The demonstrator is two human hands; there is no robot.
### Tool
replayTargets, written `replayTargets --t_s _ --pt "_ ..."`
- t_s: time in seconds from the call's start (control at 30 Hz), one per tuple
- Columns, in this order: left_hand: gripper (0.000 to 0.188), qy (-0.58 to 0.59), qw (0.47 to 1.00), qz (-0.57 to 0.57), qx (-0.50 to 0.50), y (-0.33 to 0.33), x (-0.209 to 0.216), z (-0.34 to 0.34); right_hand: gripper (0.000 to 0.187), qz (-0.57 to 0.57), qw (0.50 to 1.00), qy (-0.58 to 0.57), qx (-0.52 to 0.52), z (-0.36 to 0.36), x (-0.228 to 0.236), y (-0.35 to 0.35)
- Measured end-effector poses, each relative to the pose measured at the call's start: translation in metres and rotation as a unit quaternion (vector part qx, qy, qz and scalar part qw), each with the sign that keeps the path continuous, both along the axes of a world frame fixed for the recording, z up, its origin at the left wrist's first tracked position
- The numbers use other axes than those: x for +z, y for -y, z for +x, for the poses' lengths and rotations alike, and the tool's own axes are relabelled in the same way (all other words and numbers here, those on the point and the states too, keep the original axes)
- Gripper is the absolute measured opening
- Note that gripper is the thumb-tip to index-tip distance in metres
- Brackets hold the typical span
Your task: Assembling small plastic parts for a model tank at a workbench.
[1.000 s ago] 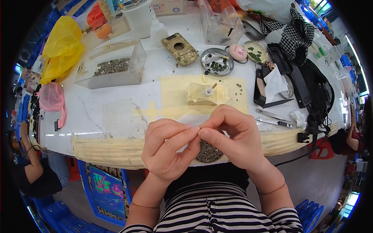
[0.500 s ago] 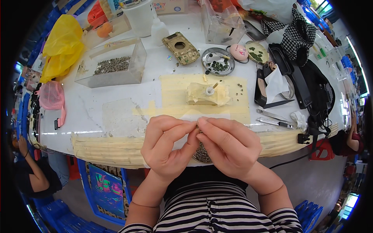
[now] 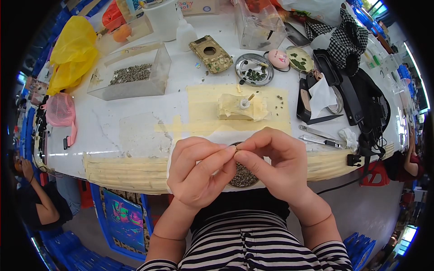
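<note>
My left hand [image 3: 199,169] and my right hand [image 3: 281,165] meet fingertip to fingertip over the table's near edge, both in a pinch. What lies between the fingertips is too small to name. Just below them, partly hidden by my fingers, a round dish [image 3: 244,176] is full of tiny grey-brown pieces. Beyond my hands stands a block wrapped in cream tape [image 3: 230,113], with a small white cup [image 3: 244,105] on it and a short stick rising from the cup. A few tiny pieces lie to the right of the block.
At the far left, a clear box [image 3: 158,81] holds many tiny pieces. A camouflage toy tank hull [image 3: 221,58] and a metal dish [image 3: 271,77] with dark green parts sit further back. Tweezers [image 3: 314,132], a craft knife [image 3: 322,142] and a black bag [image 3: 377,99] lie right.
My right hand has opened its pose a little and shifted slightly right, its fingertips still at the left ones. More of the dish of tiny pieces shows beneath.
</note>
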State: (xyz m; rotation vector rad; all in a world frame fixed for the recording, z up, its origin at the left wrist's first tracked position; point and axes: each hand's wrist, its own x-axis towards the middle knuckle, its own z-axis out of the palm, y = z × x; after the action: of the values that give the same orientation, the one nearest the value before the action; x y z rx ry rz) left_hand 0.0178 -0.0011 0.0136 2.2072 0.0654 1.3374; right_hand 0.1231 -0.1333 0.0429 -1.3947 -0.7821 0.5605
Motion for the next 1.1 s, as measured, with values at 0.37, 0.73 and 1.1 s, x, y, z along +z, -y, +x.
replayTargets --t_s 0.37,0.73,1.1 --pt "0.03 0.012 0.999 -0.049 -0.013 -0.001 -0.001 0.001 0.022 0.007 0.987 0.157 -0.023 -0.006 -0.006 -0.003" --pt "0.031 -0.009 0.999 -0.035 -0.03 -0.001 0.001 -0.001 0.016 0.042 0.985 -0.165 0.04 -0.001 -0.006 0.002" --pt "0.027 -0.004 0.998 -0.058 -0.005 0.001 -0.002 0.003 0.023 0.011 0.98 0.195 -0.049 -0.004 -0.008 -0.002"
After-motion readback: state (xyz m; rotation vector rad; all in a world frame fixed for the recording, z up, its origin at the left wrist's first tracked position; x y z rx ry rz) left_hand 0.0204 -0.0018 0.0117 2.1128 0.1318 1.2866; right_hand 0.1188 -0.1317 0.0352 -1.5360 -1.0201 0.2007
